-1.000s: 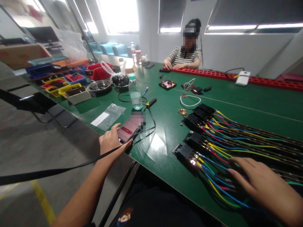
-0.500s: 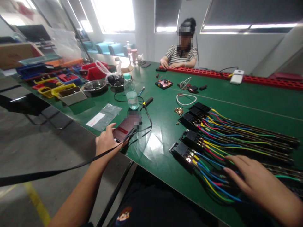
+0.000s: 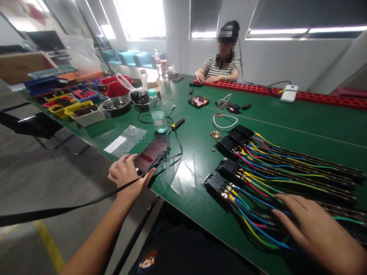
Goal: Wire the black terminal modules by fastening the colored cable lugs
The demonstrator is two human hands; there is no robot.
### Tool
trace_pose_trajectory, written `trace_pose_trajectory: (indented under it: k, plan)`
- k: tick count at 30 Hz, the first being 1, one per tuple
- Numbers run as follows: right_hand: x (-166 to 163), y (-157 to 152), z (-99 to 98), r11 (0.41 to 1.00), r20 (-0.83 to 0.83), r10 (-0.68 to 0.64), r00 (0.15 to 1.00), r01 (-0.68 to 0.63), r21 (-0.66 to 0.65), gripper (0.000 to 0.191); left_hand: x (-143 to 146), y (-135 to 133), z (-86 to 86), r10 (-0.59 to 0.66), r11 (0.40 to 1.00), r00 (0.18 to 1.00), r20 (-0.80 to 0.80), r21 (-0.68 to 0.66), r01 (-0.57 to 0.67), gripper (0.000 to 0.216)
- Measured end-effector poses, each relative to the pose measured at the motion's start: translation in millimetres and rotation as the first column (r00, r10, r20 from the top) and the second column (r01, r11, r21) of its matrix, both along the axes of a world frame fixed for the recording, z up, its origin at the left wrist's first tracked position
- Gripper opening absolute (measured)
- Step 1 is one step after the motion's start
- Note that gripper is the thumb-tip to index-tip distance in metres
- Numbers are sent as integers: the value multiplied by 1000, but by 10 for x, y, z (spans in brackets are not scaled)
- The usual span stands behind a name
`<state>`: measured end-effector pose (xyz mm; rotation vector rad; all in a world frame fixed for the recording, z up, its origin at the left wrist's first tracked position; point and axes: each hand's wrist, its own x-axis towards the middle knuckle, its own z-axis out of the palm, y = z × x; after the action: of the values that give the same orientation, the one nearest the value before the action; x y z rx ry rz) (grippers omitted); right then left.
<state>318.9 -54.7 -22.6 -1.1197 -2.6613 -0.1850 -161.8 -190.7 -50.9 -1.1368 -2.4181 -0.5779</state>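
Note:
My left hand [image 3: 127,176] is at the near end of a smartphone [image 3: 147,157] with a lit reddish screen, at the table's front edge. Its fingers are spread beside the phone, and the thumb is by the near corner, next to a black strap [image 3: 94,200]. My right hand [image 3: 312,221] rests with fingers extended over the coloured wires [image 3: 258,183] of the nearest black long assembly. Several black terminal blocks [image 3: 219,187] with yellow, red, blue and green wires lie in a row. Whatever lies under the right palm is hidden.
A water bottle [image 3: 157,114] stands behind the phone, near a black cable [image 3: 179,145]. Brass screws [image 3: 215,135] are heaped beside the blocks. A plastic bag [image 3: 127,139] lies left. Part bins [image 3: 78,109] line the left side; across sits a person [image 3: 219,70] by a red rail [image 3: 246,88].
The left hand's fingers have loosened and slid back and left from the phone's side. The right hand stays over the wires. The view has shifted slightly.

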Motion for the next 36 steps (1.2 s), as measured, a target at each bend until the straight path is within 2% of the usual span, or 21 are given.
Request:
trace_pose_trajectory:
  k: [2, 3, 5, 7, 9, 12, 13, 17, 21, 25, 31, 36]
  plan:
    - [21, -6, -14, 999, -3, 10, 1000, -9, 32, 51, 161, -106, -163, -26, 988, 997, -78, 147, 37, 56]
    - [34, -12, -21, 999, -7, 14, 1000, -14, 52, 52, 244, -160, -243, -69, 964, 988, -141, 246, 102, 47]
    - [62, -29, -28, 996, -10, 20, 1000, -19, 82, 53, 408, -242, -355, -232, 909, 946, -227, 296, 294, 32]
    - [85, -55, -20, 995, -11, 18, 1000, -16, 95, 54, 563, -258, -367, -500, 773, 813, -297, 269, 574, 27]
    - [100, -84, -3, 995, -13, 14, 1000, -12, 101, 54, 709, -190, -289, -689, 625, 672, -271, 247, 741, 23]
    - [103, -130, 20, 993, -33, -3, 999, 7, 119, 55, 910, 25, -123, -872, 418, 466, -149, 268, 868, 19]
    - [99, -144, 25, 992, -43, -13, 999, 18, 125, 56, 969, 108, -82, -902, 367, 413, -128, 278, 888, 18]
    - [74, -206, 28, 989, -69, -27, 997, 36, 140, 52, 1142, 387, -17, -947, 253, 294, -132, 265, 931, 18]
    - [56, -302, 16, 987, -108, -39, 993, 55, 150, 48, 1206, 535, 18, -958, 191, 232, -170, 227, 955, 18]
    - [35, -422, 0, 988, -162, -67, 984, 89, 129, 43, 1200, 630, 78, -960, 175, 215, -178, 215, 961, 18]
    - [-26, -514, -79, 992, -210, -109, 972, 121, 44, 33, 1153, 757, 131, -943, 253, 293, -160, 234, 939, 17]
    - [-50, -535, -102, 989, -179, -133, 975, 142, 41, 27, 1152, 884, 225, -950, 257, 278, -144, 146, 955, 9]
